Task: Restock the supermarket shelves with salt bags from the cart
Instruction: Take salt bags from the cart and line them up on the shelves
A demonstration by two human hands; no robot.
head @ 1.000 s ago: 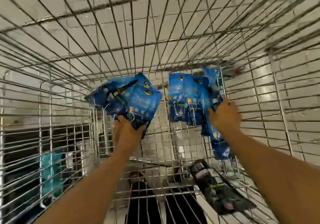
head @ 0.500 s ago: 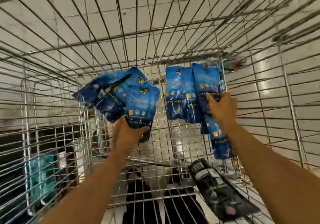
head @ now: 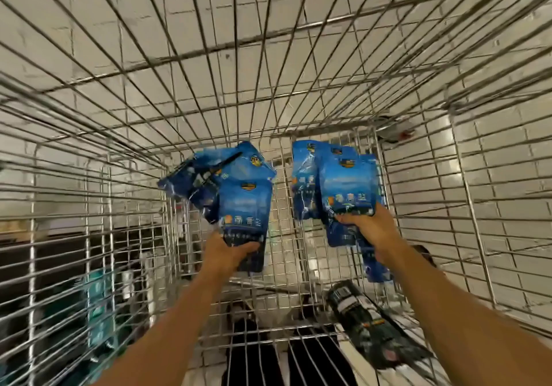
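Note:
I look down into a wire shopping cart (head: 424,200). My left hand (head: 227,251) grips the lower ends of a fanned bunch of blue salt bags (head: 239,191), held up inside the basket. My right hand (head: 373,227) grips a second bunch of blue salt bags (head: 337,182), upright and side by side, with one more bag hanging below the fingers. Both bunches are lifted off the cart floor, a small gap between them.
A dark packet (head: 364,320) lies on the cart floor at the lower right. The cart's wire walls close in on all sides. Through the left wall I see dark shelving with a teal item (head: 98,302). Pale floor tiles show beneath.
Both hands have raised their bunches of bags higher inside the cart. The right hand's bags now stand more upright, and the view has tilted downward.

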